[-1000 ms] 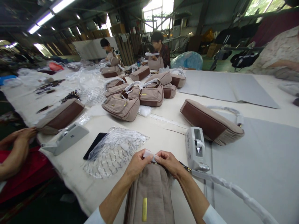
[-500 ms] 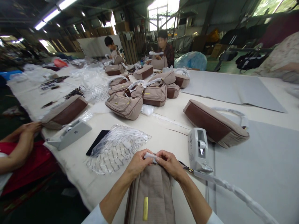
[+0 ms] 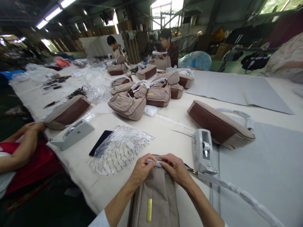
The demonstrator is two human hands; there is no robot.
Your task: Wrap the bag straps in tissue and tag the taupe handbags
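Note:
A taupe handbag [image 3: 159,195] with a yellow-gold plate lies right in front of me, its end pointing away. At that far end both hands pinch a small piece of white wrapping [image 3: 155,162]. My left hand [image 3: 141,167] is closed on its left side, thumb and fingertips together. My right hand [image 3: 176,168] closes on its right side. What lies under the fingertips is partly hidden. Right of my right hand, a white-wrapped strap [image 3: 233,187] with a gold-coloured clasp runs off toward the lower right.
A grey tape dispenser [image 3: 203,151] stands right of my hands, beside a handbag on its side [image 3: 220,124]. Clear patterned plastic [image 3: 123,148] partly covers a dark flat object [image 3: 101,142]. Several handbags [image 3: 127,105] are heaped ahead. A co-worker's arms [image 3: 30,138] are at the left edge.
My fingers have shifted slightly on the white wrapping, which now looks flatter and lower between them. The whole view has moved a little; the bags on the table stay in place.

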